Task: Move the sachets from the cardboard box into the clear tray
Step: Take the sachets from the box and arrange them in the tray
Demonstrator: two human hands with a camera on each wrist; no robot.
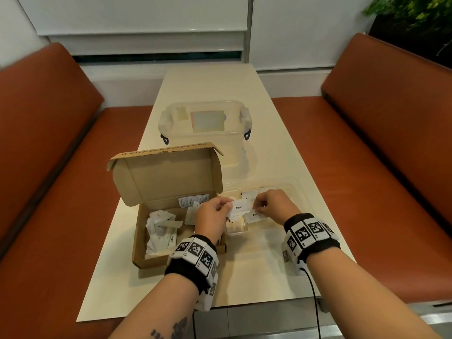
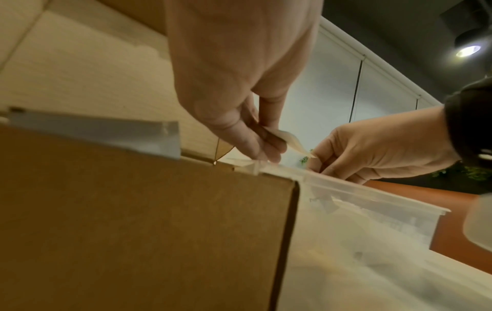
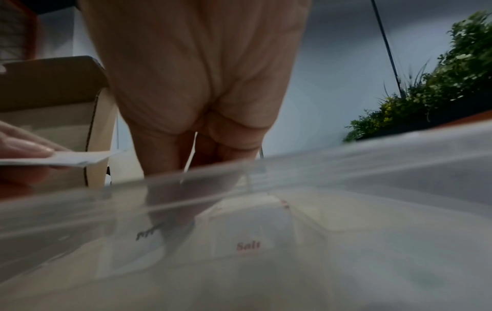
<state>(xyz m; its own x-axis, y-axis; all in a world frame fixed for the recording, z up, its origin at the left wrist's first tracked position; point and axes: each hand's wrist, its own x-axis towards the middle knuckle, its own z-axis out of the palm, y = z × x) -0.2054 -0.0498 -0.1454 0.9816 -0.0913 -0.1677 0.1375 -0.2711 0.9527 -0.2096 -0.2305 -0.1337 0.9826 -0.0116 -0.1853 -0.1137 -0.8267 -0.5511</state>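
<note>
Sachets [image 1: 162, 231] are being left in the cardboard box [image 1: 146, 259] behind the left hand [image 1: 210, 216], whose fingertips are pinching a pepper sachet [image 1: 238, 207]. Another is being pinched by the right hand [image 1: 271, 204] over the clear tray [image 1: 297, 189], judged partly filled.

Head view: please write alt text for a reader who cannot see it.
Over a clear tray on a cream table, the left hand pinches a white pepper sachet while the right hand pinches another sachet. An open cardboard box with more sachets sits to the left, a lidded plastic tub behind.
</note>
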